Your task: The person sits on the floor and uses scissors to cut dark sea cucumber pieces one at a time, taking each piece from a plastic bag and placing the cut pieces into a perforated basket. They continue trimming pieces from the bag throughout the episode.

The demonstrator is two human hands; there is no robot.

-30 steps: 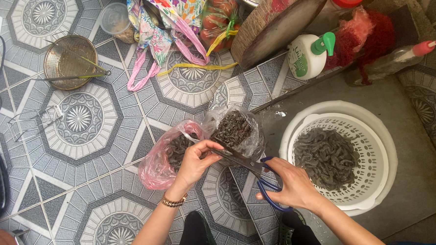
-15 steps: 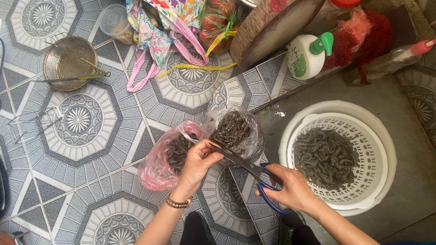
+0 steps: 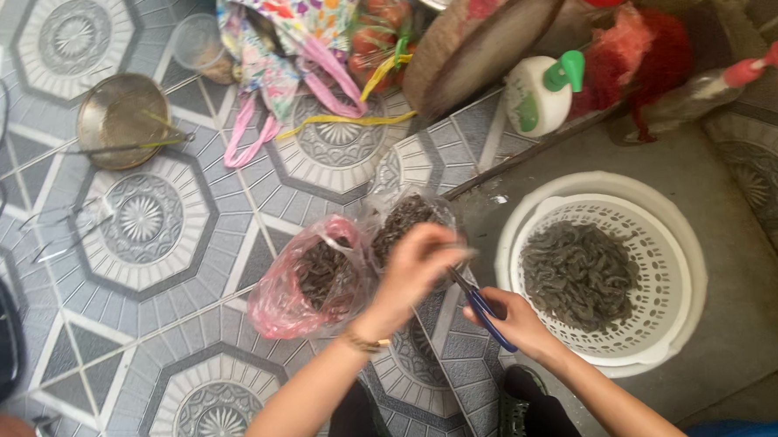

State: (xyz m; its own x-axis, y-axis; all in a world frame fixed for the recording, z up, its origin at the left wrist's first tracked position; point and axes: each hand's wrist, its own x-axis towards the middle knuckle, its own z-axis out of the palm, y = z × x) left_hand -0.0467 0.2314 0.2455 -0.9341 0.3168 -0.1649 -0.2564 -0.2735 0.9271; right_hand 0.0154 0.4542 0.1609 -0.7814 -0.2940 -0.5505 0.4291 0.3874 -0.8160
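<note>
Scissors [image 3: 480, 309] with blue handles sit in the right hand [image 3: 511, 320], whose fingers are threaded through the loops and closed round them; the blades point up and left toward the left hand [image 3: 416, 270]. That left hand is pinched shut on something small at its fingertips, too blurred to tell for certain, held right at the scissor tips and just above a clear plastic bag [image 3: 407, 222] of dark grey shrimp. A gold bracelet [image 3: 364, 342] circles the left wrist. Touching the clear bag on its left is a pink plastic bag [image 3: 279, 293], also open and dark inside. To the right, on the grey concrete step, a white slotted colander [image 3: 661, 233] nested in a white basin holds a heap of grey shrimp [image 3: 579, 276]. Farther up the patterned tile floor [image 3: 144, 220] lie a round metal strainer [image 3: 122, 116], a floral cloth bag [image 3: 298, 30], a white squeeze bottle with a green cap [image 3: 537, 98] and a round wooden chopping block [image 3: 477, 40].
</note>
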